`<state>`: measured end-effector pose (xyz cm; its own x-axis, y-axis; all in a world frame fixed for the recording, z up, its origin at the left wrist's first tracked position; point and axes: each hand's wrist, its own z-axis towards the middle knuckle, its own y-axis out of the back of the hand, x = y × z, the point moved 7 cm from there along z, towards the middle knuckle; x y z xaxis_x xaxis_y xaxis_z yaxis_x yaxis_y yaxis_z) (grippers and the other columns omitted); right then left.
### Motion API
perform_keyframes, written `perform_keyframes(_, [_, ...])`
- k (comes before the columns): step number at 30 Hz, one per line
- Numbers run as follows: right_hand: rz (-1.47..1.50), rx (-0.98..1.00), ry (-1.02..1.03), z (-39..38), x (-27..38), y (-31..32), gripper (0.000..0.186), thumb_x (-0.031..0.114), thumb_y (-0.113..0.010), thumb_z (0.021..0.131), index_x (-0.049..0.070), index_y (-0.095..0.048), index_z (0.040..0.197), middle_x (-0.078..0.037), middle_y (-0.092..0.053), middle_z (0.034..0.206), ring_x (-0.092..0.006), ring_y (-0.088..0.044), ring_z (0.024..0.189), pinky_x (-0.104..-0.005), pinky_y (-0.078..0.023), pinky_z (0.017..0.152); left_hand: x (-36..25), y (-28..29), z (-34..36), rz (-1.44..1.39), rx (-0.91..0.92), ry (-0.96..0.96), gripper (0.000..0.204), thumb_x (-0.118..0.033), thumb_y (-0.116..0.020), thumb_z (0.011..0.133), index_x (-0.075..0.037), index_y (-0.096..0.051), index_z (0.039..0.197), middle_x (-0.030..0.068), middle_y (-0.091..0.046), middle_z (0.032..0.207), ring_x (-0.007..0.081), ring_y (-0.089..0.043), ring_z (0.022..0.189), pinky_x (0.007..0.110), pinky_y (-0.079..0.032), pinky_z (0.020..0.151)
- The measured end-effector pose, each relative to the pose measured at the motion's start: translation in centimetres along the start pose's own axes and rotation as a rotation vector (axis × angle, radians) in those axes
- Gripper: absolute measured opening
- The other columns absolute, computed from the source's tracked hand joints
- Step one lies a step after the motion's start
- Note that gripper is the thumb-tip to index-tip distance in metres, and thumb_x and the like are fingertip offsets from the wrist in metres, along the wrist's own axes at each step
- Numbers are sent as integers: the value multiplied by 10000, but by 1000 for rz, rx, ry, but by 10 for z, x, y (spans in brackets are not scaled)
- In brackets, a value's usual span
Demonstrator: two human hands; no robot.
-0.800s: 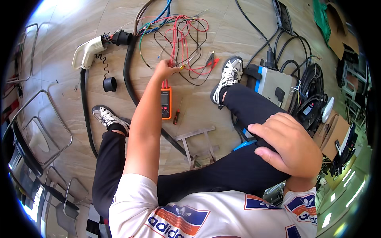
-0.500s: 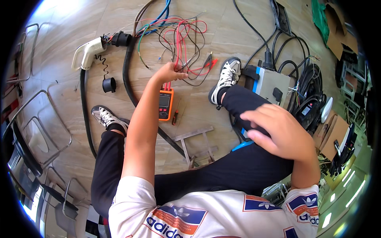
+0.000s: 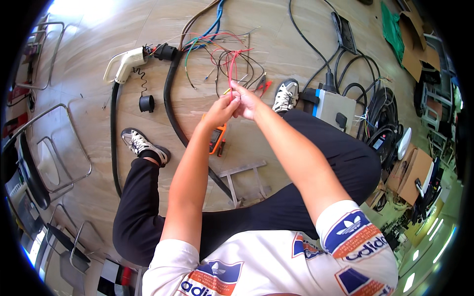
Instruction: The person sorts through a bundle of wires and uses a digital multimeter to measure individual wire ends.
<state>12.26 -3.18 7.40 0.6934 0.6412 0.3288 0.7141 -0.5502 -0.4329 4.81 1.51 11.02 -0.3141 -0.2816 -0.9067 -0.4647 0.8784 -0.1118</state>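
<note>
My left hand (image 3: 223, 108) and my right hand (image 3: 245, 101) meet in front of me, closed on thin red wires (image 3: 231, 77). An orange meter (image 3: 216, 139) lies partly hidden under my left hand, beside a small screwdriver (image 3: 221, 148). Beyond my hands are a loose tangle of thin coloured wires (image 3: 224, 52) and red-and-black clips (image 3: 263, 85). At the upper left, a white plug handle (image 3: 129, 66) connects to a black connector body (image 3: 165, 52), with a black cap (image 3: 146, 103) on a coiled cord.
A thick black cable (image 3: 174, 113) runs past my left hand. My feet flank the work. A grey box (image 3: 333, 111), coiled cables (image 3: 382, 116) and cardboard (image 3: 413, 175) are at the right. A metal frame (image 3: 244, 182) lies below, with metal-framed chairs (image 3: 47, 167) at the left.
My right hand has moved from beside my knee, up and left, to join my left hand on the red wires. My left hand is slightly lower and further right.
</note>
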Motion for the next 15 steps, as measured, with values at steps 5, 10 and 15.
perform_keyframes(5, [549, 228, 315, -4, 46, 12, 175, 205, -691, 866, 75, -617, 958, 31, -514, 592, -105, -530, 581, -360, -513, 698, 4, -5, -21, 502, -163, 0, 416, -398, -566, 902, 4, -613, 807, 245, -596, 683, 435, -596, 684, 476, -462, 631])
perform_keyframes(10, [424, 182, 461, -38, 144, 16, 117, 180, -599, 924, 66, -572, 928, 51, -450, 593, -90, -453, 539, -301, -439, 649, 1, -4, -39, 485, -326, -64, 395, -333, -606, 888, 17, -577, 706, 220, -505, 577, 395, -508, 540, 441, -407, 544])
perform_keyframes(15, [416, 192, 595, -67, 218, 29, 118, 179, -598, 923, 70, -551, 928, 54, -429, 592, -88, -404, 517, -277, -386, 591, 3, -2, -46, 468, -352, -49, 391, -323, -598, 894, 15, -592, 697, 233, -533, 583, 419, -540, 566, 446, -424, 542])
